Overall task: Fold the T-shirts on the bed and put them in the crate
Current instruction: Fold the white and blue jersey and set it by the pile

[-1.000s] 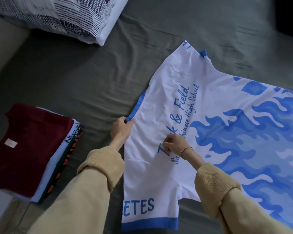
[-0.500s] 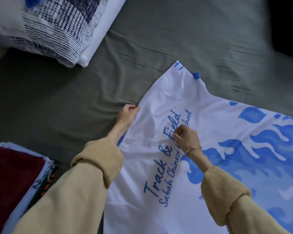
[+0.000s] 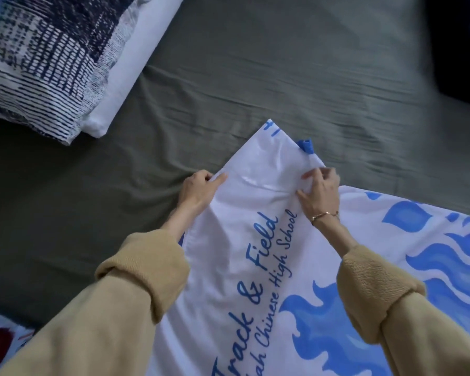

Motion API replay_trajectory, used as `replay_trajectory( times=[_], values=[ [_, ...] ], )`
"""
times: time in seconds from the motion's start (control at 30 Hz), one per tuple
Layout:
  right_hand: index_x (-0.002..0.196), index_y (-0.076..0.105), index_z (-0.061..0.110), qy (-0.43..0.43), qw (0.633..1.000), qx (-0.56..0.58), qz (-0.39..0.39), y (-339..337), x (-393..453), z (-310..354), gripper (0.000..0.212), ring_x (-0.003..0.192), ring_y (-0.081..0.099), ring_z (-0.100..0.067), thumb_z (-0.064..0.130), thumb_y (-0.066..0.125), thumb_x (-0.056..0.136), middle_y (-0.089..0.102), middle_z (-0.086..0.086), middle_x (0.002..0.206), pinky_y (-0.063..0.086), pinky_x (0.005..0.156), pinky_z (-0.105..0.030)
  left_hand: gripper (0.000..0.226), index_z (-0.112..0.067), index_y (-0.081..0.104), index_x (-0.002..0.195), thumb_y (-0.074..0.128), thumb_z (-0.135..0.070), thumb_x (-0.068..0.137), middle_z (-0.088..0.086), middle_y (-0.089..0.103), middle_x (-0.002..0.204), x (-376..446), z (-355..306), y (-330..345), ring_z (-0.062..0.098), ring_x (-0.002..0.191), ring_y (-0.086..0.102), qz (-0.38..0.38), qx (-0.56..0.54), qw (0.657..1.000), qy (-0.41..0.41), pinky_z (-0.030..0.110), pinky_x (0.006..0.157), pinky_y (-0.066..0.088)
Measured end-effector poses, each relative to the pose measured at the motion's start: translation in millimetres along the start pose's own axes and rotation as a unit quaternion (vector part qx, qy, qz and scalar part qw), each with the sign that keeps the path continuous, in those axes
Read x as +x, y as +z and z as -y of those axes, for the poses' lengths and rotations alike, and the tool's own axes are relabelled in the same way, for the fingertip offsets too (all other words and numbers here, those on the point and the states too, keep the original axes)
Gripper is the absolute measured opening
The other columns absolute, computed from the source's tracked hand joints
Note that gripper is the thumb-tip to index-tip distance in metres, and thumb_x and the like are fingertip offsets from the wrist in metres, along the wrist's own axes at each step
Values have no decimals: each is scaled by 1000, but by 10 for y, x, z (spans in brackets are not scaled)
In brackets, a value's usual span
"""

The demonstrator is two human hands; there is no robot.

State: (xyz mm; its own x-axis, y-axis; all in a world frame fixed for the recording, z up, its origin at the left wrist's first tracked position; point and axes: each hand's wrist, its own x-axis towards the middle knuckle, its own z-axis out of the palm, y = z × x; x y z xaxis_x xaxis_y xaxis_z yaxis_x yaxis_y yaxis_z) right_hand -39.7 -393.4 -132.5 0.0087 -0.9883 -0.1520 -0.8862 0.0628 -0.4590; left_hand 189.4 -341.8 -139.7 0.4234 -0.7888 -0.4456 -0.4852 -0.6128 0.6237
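Gripping T-shirt (image 3: 236,240) edges, open bed sheet (image 3: 255,77) beyond.

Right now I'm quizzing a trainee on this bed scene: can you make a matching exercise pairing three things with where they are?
Things:
1. pillow
2. white T-shirt
3. folded stack

Places:
A. bottom left corner
B. top left
C. under both hands, centre

The left hand and right hand pinch the shirt.

Pairs: 1-B, 2-C, 3-A
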Motion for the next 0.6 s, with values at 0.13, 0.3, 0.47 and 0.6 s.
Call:
replay_trajectory(
  times=[0.13, 0.3, 0.47, 0.6],
  values=[
    [120, 46, 9, 69, 997, 10, -33, -86, 301, 42, 45, 122, 38, -31, 18, 65, 80, 42, -14, 132, 34, 95, -39, 43, -18, 40, 65, 60, -50, 86, -5, 42, 66, 205, -380, 85, 15, 61, 40, 73, -61, 995, 24, 28, 53, 28],
    [118, 46, 1, 178, 969, 171, 21, -132, 698, 100, 54, 103, 58, -32, 25, 71, 78, 60, -13, 111, 46, 82, -39, 36, -19, 54, 77, 60, -55, 83, -5, 55, 77, 528, -674, 281, 21, 78, 54, 87, -73, 994, 2, 35, 79, 42],
    [93, 67, 7, 231, 924, 280, 118, -150, 961, 38, 20, 64, 53, -20, 23, 68, 81, 57, -3, 71, 44, 61, -28, 35, -20, 51, 69, 61, -51, 83, -3, 50, 68, 718, -922, 300, 18, 62, 47, 128, -94, 987, 22, 29, 61, 34],
    [74, 56, 17, 277, 845, 437, 135, -272, 1070, -65, 14, 35, 44, -10, 17, 58, 88, 49, 5, 44, 33, 41, -12, 19, -16, 59, 106, 47, -7, 95, 8, 61, 101, 826, -963, 299, 23, 82, 59, 168, -210, 963, -2, 28, 70, 47]
  ],
)
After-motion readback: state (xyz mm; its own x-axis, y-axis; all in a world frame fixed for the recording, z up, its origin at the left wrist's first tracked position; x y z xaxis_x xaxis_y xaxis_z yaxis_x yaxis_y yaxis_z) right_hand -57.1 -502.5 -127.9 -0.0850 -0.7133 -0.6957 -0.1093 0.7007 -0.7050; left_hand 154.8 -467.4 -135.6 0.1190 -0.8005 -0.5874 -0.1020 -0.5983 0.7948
